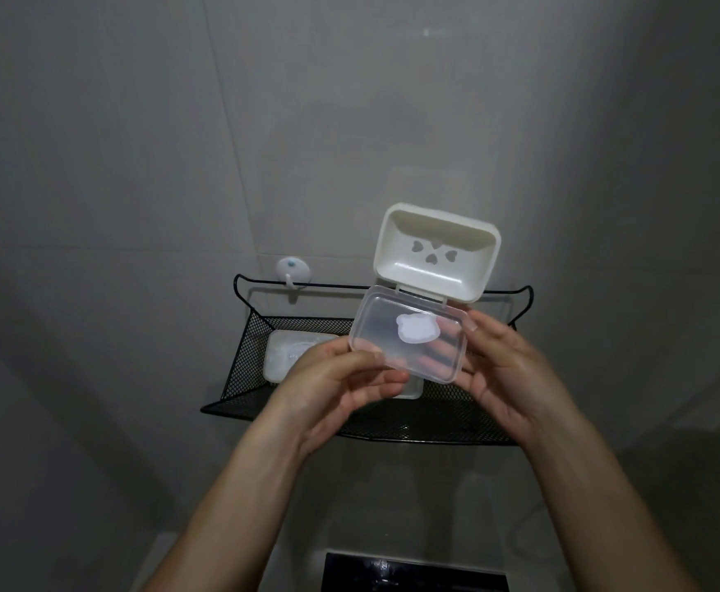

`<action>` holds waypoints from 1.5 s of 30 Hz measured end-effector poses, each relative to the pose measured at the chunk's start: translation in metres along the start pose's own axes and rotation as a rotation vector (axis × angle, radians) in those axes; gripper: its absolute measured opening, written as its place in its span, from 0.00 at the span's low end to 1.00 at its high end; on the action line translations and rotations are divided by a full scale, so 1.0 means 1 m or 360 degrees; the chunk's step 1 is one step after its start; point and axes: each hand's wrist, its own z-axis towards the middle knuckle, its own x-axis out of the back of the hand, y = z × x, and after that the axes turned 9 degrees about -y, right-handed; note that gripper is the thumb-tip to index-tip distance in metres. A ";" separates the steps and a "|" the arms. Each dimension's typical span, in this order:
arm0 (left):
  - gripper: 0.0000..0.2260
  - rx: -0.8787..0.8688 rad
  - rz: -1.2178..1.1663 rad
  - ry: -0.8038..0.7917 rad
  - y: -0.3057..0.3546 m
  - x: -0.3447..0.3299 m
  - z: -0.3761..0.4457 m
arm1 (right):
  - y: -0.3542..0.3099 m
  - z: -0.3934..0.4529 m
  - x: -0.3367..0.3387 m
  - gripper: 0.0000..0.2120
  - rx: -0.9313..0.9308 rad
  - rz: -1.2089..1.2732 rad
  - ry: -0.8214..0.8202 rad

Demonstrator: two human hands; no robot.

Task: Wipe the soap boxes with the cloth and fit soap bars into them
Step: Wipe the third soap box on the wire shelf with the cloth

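A black wire mesh shelf [456, 416] hangs against a grey tiled wall [136, 143], its thin top rail running level across the back. A small white round hook [292, 270] with a blue dot is stuck to the wall at the shelf's upper left corner, touching the rail. Low down sits a glossy black panel [414, 572], perhaps a flush plate.

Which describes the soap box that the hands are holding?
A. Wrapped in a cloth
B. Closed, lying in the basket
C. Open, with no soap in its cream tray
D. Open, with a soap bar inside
C: the soap box is hinged open between the left hand and right hand, and its cream tray shows only heart-shaped holes.
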 end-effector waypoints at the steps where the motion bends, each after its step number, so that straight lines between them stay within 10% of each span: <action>1: 0.05 0.0023 0.0048 -0.0043 0.000 0.001 -0.001 | -0.001 0.000 0.002 0.20 -0.0002 0.0000 0.0015; 5: 0.14 0.0088 0.0592 -0.0082 0.008 0.017 0.001 | -0.007 -0.002 0.013 0.14 -0.0020 -0.0018 0.0091; 9: 0.18 -0.0061 0.2370 0.0372 0.012 0.037 0.020 | -0.011 -0.003 0.023 0.12 -0.0025 -0.0041 0.0138; 11: 0.22 0.0009 0.2673 0.0300 0.008 0.039 0.030 | -0.012 -0.004 0.026 0.12 -0.0035 -0.0055 0.0149; 21: 0.07 0.0214 0.2546 0.0268 0.011 0.042 0.046 | -0.008 -0.005 0.032 0.12 -0.0067 -0.0056 0.0222; 32: 0.09 -0.0607 0.2319 0.0647 0.060 -0.011 0.009 | 0.005 0.007 0.020 0.13 -0.0162 0.0020 0.0161; 45: 0.18 -0.0104 0.3051 0.0654 0.011 -0.039 0.041 | 0.020 0.016 0.009 0.10 -0.0107 -0.0157 0.0230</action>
